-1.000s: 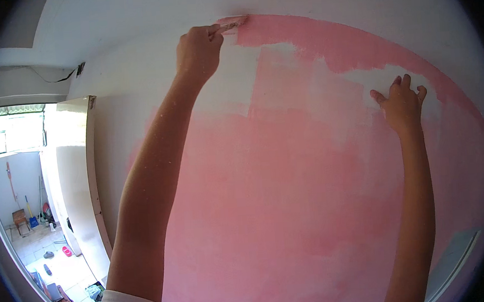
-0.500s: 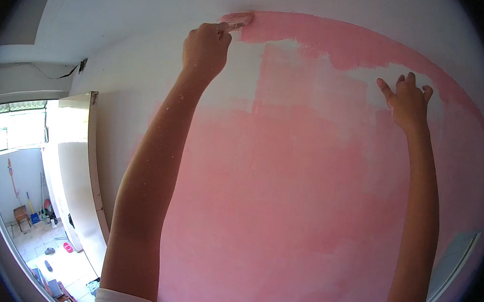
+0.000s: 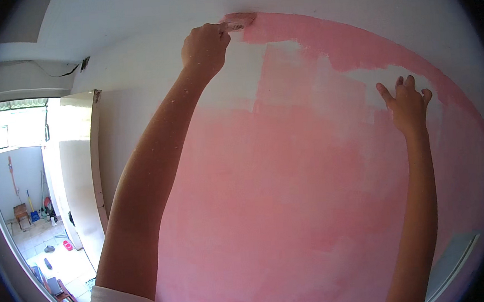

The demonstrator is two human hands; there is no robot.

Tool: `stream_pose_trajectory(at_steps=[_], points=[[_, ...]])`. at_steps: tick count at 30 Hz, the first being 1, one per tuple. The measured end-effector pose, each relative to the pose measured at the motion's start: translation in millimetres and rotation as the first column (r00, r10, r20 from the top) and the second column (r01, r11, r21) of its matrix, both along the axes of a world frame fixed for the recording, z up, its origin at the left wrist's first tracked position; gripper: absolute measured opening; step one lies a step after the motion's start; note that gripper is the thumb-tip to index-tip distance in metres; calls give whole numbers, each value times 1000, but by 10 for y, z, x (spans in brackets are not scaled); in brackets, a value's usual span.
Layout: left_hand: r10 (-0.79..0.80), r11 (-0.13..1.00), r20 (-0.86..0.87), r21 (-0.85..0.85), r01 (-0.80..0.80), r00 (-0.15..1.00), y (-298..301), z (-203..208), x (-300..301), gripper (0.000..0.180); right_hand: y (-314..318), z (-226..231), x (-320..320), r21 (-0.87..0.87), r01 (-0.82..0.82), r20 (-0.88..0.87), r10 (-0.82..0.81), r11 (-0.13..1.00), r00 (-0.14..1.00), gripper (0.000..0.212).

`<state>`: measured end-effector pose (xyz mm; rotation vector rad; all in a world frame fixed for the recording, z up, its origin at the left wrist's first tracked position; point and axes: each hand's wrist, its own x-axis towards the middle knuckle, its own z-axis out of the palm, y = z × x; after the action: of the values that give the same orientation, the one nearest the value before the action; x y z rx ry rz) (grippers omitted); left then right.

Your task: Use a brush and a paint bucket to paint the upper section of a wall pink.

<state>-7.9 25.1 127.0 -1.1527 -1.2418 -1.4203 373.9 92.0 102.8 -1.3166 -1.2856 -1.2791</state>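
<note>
My left hand [image 3: 206, 49] is raised to the top of the wall and closed around the handle of a paintbrush [image 3: 235, 26]. The brush head is pressed against the upper edge of the wall, at the left end of a darker pink band of paint [image 3: 284, 27]. White wall [image 3: 231, 76] shows below and to the left of the brush. Farther right, my right hand [image 3: 408, 105] is up with its fingers spread and slightly bent, holding nothing. It is over a whitish patch beneath the band; whether the fingertips touch the wall I cannot tell.
Lighter, patchy pink [image 3: 267, 194] covers most of the wall. An open white door [image 3: 81, 173] stands at the left beside a bright doorway. Beyond it are a broom, a blue dustpan [image 3: 34, 216] and pink slippers [image 3: 68, 245]. A pale panel [image 3: 455, 265] leans at the lower right.
My left hand and the paintbrush hold almost the same place against the top edge. My right hand stays spread, nearly unmoved. The view has shifted very slightly.
</note>
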Motion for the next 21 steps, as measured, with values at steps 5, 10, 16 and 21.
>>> stream_pose_trajectory(at_steps=[5,10,16,21], points=[[-134,990,0,40,134,991,-5,-68,-151,26,-62,-11,-9,-37,-4,-6,3,999,1000,69],[-177,983,-27,-48,176,984,-222,-272,-118,27,43,-19,72,-2,1,13,-1,1000,1000,69],[-139,987,-32,70,141,990,-415,-376,-77,27,25,3,24,-28,6,0,-6,1000,1000,68],[-129,988,-33,85,131,991,-193,-244,-206,25,-58,9,-83,-74,24,-23,-26,997,999,70]])
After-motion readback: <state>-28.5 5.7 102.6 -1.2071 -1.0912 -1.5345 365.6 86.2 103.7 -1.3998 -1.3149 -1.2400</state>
